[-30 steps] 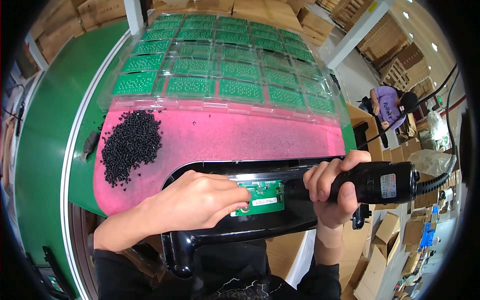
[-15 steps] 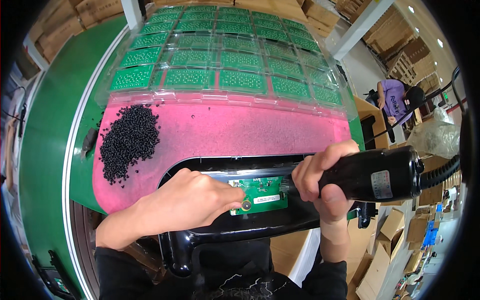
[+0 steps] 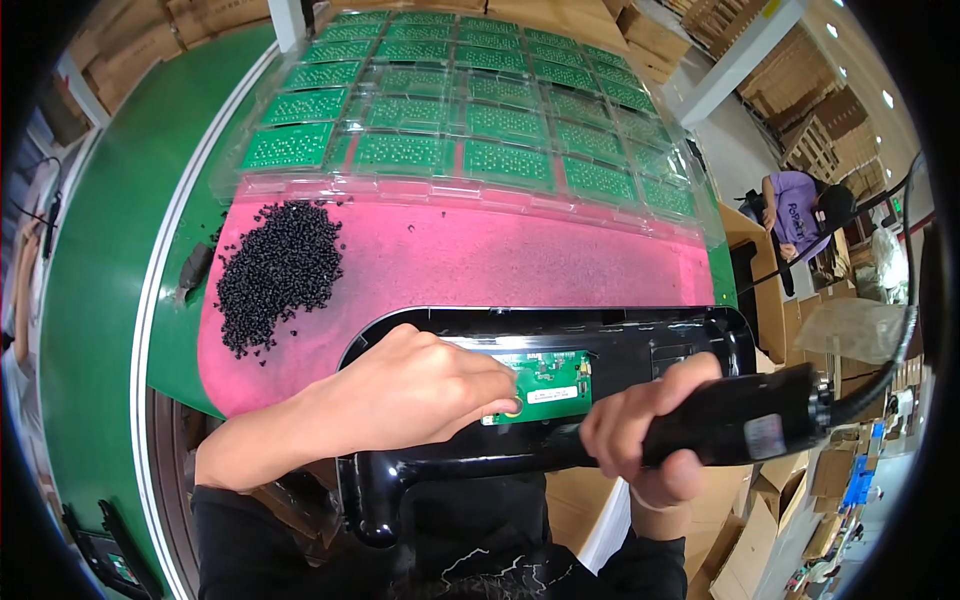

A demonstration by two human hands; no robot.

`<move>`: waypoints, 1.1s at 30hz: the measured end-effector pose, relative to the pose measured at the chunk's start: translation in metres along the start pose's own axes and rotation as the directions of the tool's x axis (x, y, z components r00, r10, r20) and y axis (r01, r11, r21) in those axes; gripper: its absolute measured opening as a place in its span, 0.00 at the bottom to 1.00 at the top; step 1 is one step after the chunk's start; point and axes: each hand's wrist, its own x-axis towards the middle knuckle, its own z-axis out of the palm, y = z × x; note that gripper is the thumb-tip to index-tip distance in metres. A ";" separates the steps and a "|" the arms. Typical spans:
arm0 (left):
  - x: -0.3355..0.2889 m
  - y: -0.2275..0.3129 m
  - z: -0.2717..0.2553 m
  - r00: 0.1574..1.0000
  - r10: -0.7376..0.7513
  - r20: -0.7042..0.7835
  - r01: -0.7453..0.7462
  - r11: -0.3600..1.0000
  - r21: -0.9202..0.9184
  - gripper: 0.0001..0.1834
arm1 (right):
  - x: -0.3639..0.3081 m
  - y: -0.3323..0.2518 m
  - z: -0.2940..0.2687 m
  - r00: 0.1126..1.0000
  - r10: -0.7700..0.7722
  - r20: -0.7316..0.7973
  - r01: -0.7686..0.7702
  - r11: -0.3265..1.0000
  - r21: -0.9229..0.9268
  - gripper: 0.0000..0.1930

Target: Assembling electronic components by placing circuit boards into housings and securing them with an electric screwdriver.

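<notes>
My right hand (image 3: 650,430) is wrapped round a thick black corded electric screwdriver (image 3: 745,420), whose front end is hidden behind the fingers, just right of a green circuit board (image 3: 550,385). The board carries a white label and lies inside a black plastic housing (image 3: 600,325). My left hand (image 3: 430,385) reaches across from the left, with thumb and fingers pinched together at the board's left end, by a round metal spot. Whatever is between those fingertips is hidden.
A heap of small black screws (image 3: 280,270) lies on the pink mat (image 3: 520,260) at the left. Clear plastic trays of green boards (image 3: 400,155) cover the far side. A green bench surface (image 3: 110,280) runs along the left. A person in purple (image 3: 800,215) sits at the far right.
My right hand and the screwdriver have drawn back toward me, off the board's right end. My left fingertips now partly cover the round metal spot. The whole view has shifted slightly.
</notes>
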 end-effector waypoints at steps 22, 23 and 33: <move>0.001 -0.002 -0.002 0.972 0.188 -0.142 -0.221 0.937 -0.269 0.08 | 0.016 -0.004 0.019 0.827 -0.539 -0.159 0.562 0.801 0.207 0.15; 0.001 -0.002 -0.002 0.967 0.200 -0.157 -0.236 0.936 -0.262 0.08 | 0.016 -0.004 0.020 0.829 -0.539 -0.150 0.560 0.802 0.207 0.16; 0.002 -0.002 0.001 0.969 0.152 -0.195 -0.183 0.971 -0.151 0.09 | 0.024 0.001 0.025 0.839 -0.539 -0.074 0.543 0.838 0.058 0.19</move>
